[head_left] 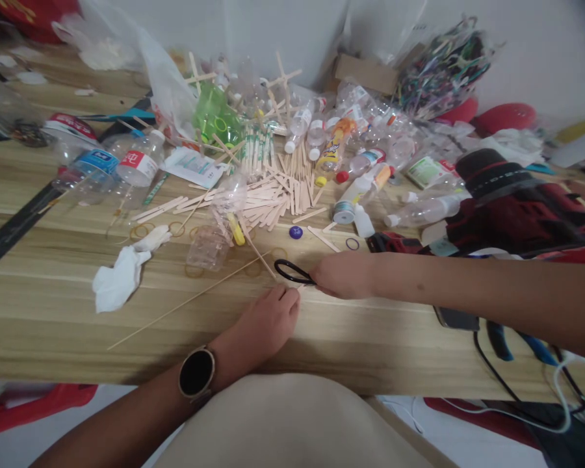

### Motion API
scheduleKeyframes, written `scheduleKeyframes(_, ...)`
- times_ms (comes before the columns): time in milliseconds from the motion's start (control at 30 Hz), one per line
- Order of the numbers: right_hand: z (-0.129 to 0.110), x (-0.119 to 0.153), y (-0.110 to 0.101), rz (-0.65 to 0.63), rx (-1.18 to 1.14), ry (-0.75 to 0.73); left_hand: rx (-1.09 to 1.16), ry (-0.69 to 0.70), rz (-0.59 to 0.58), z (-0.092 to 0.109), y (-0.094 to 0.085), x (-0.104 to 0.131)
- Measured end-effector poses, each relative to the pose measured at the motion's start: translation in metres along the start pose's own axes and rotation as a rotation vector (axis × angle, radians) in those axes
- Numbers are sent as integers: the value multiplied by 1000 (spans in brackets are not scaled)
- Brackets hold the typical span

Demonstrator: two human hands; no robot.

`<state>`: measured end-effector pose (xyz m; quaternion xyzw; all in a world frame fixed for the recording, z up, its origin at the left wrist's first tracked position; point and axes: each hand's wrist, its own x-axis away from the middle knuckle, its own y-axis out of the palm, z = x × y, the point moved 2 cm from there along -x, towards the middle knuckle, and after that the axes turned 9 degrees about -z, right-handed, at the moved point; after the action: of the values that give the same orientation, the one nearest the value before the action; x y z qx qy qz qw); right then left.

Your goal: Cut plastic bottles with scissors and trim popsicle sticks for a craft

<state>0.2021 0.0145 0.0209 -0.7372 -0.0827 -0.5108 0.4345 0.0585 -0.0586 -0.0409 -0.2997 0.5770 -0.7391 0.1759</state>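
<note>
My right hand (344, 274) is closed around a tool with a black loop handle (292, 271), which looks like scissors; the rest of it is hidden in the fist. Just below and to the left, my left hand (268, 318) presses on the wood-grain table (351, 351). Its fingers pinch a small pale wooden stick (301, 286), of which only the tip shows between the two hands. Left of them stands a cut clear plastic bottle piece (208, 248) with sticks and a yellow part (236, 229) attached. One long thin skewer (175, 302) lies diagonally beside my left hand.
Loose craft sticks (273, 201) and several plastic bottles (139, 159) crowd the table's far half. A red and black power drill (507, 208) lies at right, near blue-handled pliers (500, 341) and cables (497, 374). Crumpled tissue (119, 279) and rubber bands (192, 270) lie at left.
</note>
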Motion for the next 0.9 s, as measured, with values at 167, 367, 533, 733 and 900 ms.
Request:
scheduleKeyframes(167,-7,3,-6,-88,102,65,27,5,29,0,0,1)
scheduleKeyframes(367,-9,5,-8,-88,121,82,26,1,14,-1,-2,1)
scheduleKeyframes(533,-10,7,-10,-85,122,77,61,-31,-1,-1,-2,1)
scheduleKeyframes(733,-12,6,-11,-91,118,85,14,-2,39,-1,0,1)
scheduleKeyframes(900,-13,5,-11,-83,114,88,52,-9,1,-1,0,1)
